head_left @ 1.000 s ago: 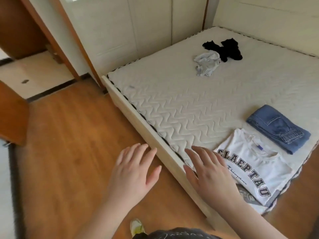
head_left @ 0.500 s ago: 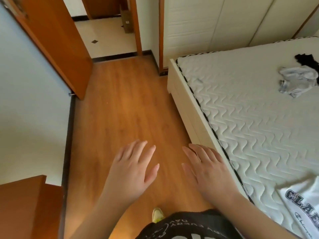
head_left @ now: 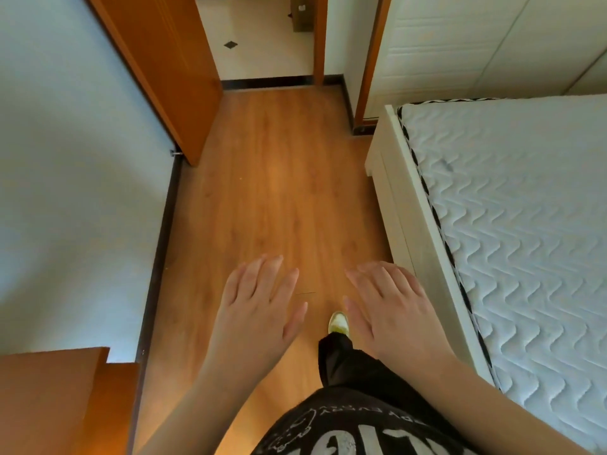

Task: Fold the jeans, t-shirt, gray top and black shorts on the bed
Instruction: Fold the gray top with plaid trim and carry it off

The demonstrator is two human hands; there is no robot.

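Observation:
The bed [head_left: 512, 224], with a white quilted mattress and cream frame, fills the right side of the head view. No jeans, t-shirt, gray top or black shorts show on the part in view. My left hand [head_left: 259, 310] and my right hand [head_left: 391, 310] hover palm-down over the wooden floor, left of the bed, fingers straight and spread. Neither hand holds anything.
A wooden floor [head_left: 279, 192] runs ahead between the blue wall [head_left: 72, 159] and the bed. An open orange door [head_left: 157, 70] stands at the far left beside a doorway [head_left: 262, 37]. White wardrobe doors [head_left: 476, 44] rise behind the bed. An orange cabinet [head_left: 56, 399] sits bottom left.
The view has swung left away from the bed; the folded t-shirt, jeans, gray top and black shorts have left the frame. Both hands stay open and empty in front of me.

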